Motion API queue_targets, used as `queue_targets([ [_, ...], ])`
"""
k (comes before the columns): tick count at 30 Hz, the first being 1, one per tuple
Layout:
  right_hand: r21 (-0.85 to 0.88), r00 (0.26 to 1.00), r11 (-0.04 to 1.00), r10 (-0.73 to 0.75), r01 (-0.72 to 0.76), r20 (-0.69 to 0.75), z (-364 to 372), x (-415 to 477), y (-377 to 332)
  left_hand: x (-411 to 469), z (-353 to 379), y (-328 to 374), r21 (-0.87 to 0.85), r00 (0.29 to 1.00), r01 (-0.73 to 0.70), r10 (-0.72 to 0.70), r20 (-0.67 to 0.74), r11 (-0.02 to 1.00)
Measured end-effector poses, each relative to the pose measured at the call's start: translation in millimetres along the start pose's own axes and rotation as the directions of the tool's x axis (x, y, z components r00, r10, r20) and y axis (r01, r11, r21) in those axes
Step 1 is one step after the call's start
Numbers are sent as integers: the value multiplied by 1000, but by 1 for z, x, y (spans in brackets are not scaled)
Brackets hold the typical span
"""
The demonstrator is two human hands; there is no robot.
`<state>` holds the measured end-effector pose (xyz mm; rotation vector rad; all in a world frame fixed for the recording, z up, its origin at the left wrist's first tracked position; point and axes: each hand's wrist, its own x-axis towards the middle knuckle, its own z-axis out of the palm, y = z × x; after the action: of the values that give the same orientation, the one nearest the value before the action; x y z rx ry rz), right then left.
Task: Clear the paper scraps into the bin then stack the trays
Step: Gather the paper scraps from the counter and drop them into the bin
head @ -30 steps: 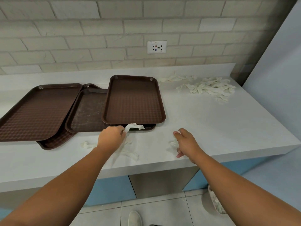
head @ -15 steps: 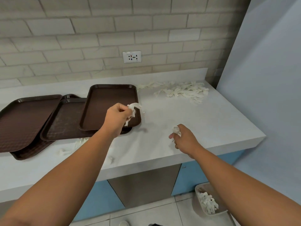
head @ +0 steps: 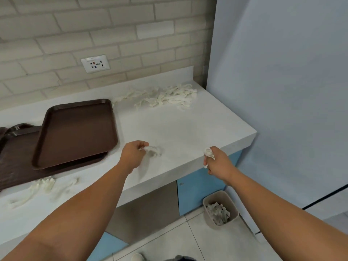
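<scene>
Here, left hand (head: pixel 134 157) pinching a paper strip (head: pixel 153 150), right hand (head: pixel 218 162) gripping a paper wad (head: pixel 208 153), bin (head: pixel 220 209) below it, trays (head: pixel 75 132) left of both.

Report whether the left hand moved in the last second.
Yes. The left hand shifted right, from the front edge of the top tray to the counter past its corner.

Open floor around the bin (head: pixel 220 209), counter (head: pixel 188 132) overhead.

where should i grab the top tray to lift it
Probably the right long rim of the top tray, coming from the right over bare counter: that rim is raised and free, while its left and near edges lie over other trays.
</scene>
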<state>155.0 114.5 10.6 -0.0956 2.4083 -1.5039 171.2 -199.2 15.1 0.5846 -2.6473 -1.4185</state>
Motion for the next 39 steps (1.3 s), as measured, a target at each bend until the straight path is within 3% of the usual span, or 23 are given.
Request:
queue_targets([
  [3,4,1000,1000,27,-27,-4,-3,-3,10,-4,9,-14,209,1000,-14,19,-22,978],
  [5,26,999,999,47,-47,-19,-3,-3,13,-7,13,-24,340,993,-108,120,-15,934],
  [8,56,997,995,78,-77,-11,-1,2,14,-14,18,-39,407,975,-213,217,35,888],
  [11,192,989,970,143,-146,30,1,6,15,-21,24,-46,432,957,-286,279,80,855],
  [15,370,980,907,186,-199,71,2,4,16,-14,36,-43,547,926,-336,375,42,767],
  [20,327,981,927,193,-183,2,-10,-4,27,-8,56,-16,340,963,-223,260,-65,914],
  [25,337,967,920,240,-199,-83,-38,-14,46,-12,90,27,179,968,-219,236,-81,959],
  [28,374,953,906,268,-198,-144,-56,-20,57,-21,118,57,-38,979,-177,172,-112,984],
  [32,407,927,891,307,-201,-214,-74,-29,76,-35,156,84,-292,996,-61,75,37,954],
  [35,383,899,897,338,-219,-280,-80,-36,96,-49,188,91,-260,957,-70,138,255,963],
  [39,332,822,896,415,-295,-389,-77,-40,130,-58,239,72,-188,881,-10,98,463,982],
])
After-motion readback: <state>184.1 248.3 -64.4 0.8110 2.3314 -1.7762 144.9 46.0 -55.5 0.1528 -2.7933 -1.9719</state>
